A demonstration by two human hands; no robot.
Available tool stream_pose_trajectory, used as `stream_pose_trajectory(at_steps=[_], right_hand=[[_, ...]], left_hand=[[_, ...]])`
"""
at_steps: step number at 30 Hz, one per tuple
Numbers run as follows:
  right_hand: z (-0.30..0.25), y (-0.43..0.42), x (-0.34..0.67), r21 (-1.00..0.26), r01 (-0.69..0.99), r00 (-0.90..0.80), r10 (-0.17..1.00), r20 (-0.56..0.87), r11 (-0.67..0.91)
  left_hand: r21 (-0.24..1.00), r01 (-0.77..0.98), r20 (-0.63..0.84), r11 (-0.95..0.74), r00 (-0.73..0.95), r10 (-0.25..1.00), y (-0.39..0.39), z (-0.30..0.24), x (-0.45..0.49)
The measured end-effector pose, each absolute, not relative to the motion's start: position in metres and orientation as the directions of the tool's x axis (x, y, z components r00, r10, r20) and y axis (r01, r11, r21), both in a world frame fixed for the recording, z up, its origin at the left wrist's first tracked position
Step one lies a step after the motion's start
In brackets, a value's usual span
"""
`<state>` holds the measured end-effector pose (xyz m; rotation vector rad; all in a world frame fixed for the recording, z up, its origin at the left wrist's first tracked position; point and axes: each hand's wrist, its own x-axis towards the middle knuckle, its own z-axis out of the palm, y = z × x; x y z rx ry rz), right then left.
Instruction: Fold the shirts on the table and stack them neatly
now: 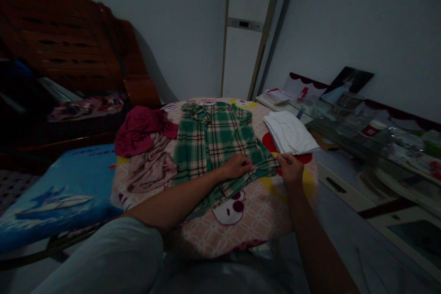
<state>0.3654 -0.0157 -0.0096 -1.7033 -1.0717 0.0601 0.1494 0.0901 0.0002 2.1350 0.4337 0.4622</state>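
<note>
A green plaid shirt (220, 133) lies spread on a round table covered by a pink patterned cloth (265, 220), its collar toward the far side. My left hand (237, 166) pinches the shirt near its lower right part. Farther right, my right hand (291, 170) grips the end of a sleeve or hem, and the fabric runs stretched between both hands. Beyond my right hand sits a folded white garment (291, 132). To the left of the shirt are a crumpled dark red garment (143, 131) and a dusty pink knitted one (151, 167).
On the left stand a carved wooden bench (69, 50) and a blue cushion (69, 193) with a boat print. A cabinet with a glass shelf (372, 133) full of odds and ends runs along the right. A tall white appliance (243, 55) stands at the back.
</note>
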Motion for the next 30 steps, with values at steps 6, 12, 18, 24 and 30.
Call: stream_pose_trajectory(at_steps=[6, 12, 18, 24, 30], right_hand=[[-0.018, -0.015, 0.363, -0.595, 0.783, 0.207, 0.826, 0.524, 0.181], [-0.025, -0.006, 0.37, -0.489, 0.872, 0.288, 0.776, 0.561, 0.03], [-0.021, -0.004, 0.365, -0.348, 0.936, 0.237, 0.807, 0.542, -0.041], [-0.011, -0.01, 0.367, -0.387, 0.88, 0.451, 0.739, 0.501, -0.275], [-0.011, -0.015, 0.374, -0.828, 0.551, 0.764, 0.462, 0.45, -0.105]], left_hand=[[0.877, 0.098, 0.154, -0.47, 0.87, 0.469, 0.095, -0.003, 0.15], [0.926, 0.087, 0.12, -0.368, 0.855, 0.504, 0.095, -0.002, 0.149], [0.94, 0.053, 0.134, -0.338, 0.851, 0.508, 0.096, -0.005, 0.149], [0.921, 0.057, 0.171, -0.385, 0.829, 0.533, 0.099, -0.006, 0.148], [0.894, 0.062, 0.206, -0.444, 0.822, 0.531, 0.096, -0.003, 0.148]])
